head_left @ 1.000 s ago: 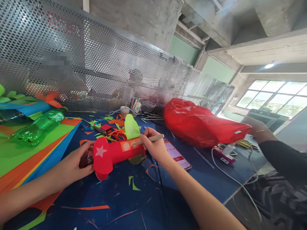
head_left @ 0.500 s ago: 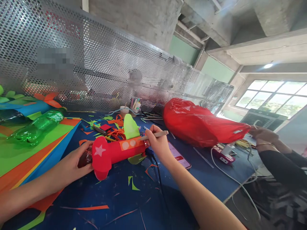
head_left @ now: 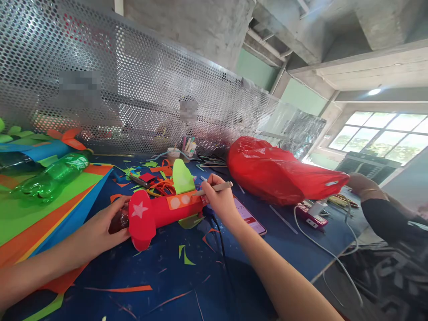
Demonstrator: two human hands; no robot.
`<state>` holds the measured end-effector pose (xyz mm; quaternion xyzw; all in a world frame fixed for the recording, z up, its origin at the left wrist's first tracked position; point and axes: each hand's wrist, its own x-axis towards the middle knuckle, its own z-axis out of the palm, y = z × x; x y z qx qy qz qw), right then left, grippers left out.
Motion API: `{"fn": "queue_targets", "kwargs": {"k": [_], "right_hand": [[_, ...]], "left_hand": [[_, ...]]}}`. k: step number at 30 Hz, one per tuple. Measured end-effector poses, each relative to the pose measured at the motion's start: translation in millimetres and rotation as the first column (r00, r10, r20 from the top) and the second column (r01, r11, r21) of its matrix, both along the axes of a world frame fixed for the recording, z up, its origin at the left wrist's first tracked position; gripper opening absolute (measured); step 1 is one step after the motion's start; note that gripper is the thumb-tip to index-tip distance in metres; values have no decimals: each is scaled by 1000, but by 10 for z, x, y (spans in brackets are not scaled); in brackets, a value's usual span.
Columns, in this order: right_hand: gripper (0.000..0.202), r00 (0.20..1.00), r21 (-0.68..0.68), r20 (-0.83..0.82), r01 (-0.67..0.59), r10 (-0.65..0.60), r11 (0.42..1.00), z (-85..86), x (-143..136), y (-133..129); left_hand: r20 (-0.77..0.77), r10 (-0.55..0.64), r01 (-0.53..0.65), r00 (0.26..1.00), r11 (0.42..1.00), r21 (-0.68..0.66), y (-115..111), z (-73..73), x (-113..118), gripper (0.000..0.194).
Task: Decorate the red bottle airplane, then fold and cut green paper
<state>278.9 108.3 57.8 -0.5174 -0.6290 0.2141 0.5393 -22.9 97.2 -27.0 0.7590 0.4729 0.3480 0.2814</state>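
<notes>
A bottle craft wrapped in red paper point(head_left: 165, 211) lies across the middle of the table, with a rounded red piece bearing a pale star point(head_left: 139, 208) near its left end. Along its side runs an orange strip point(head_left: 177, 200) with pale circles, and light green paper wings point(head_left: 182, 176) stick out above and below. My left hand point(head_left: 112, 223) is closed around the bare, dark end of the bottle. My right hand point(head_left: 217, 196) pinches a beige marker pen point(head_left: 223, 187), its tip on or just over the right part of the orange strip.
Paper scraps point(head_left: 160, 178) and scissors lie behind the craft. A green bottle point(head_left: 55, 176) rests on coloured sheets point(head_left: 90, 196) at left. To the right are a phone point(head_left: 249, 218), a red plastic bag point(head_left: 267, 171), a charger with a cable point(head_left: 316, 214) and another person's arm point(head_left: 384, 209).
At the right, the other person's hand has moved away from the red bag's end, and the arm has shifted. My hands, the pen and the craft have hardly moved.
</notes>
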Motion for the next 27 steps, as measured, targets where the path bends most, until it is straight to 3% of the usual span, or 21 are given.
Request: {"fn": "queue_targets", "kwargs": {"k": [6, 18, 27], "right_hand": [[22, 1000, 2, -11, -9, 9, 1000, -1, 1, 1], [22, 999, -8, -24, -23, 23, 1000, -5, -2, 2], [22, 999, -26, -45, -26, 25, 999, 5, -13, -12]], "left_hand": [[14, 66, -66, 998, 997, 43, -50, 14, 71, 63], [13, 61, -62, 998, 997, 54, -61, 38, 86, 60], [76, 24, -23, 997, 1000, -12, -40, 44, 61, 62]]}}
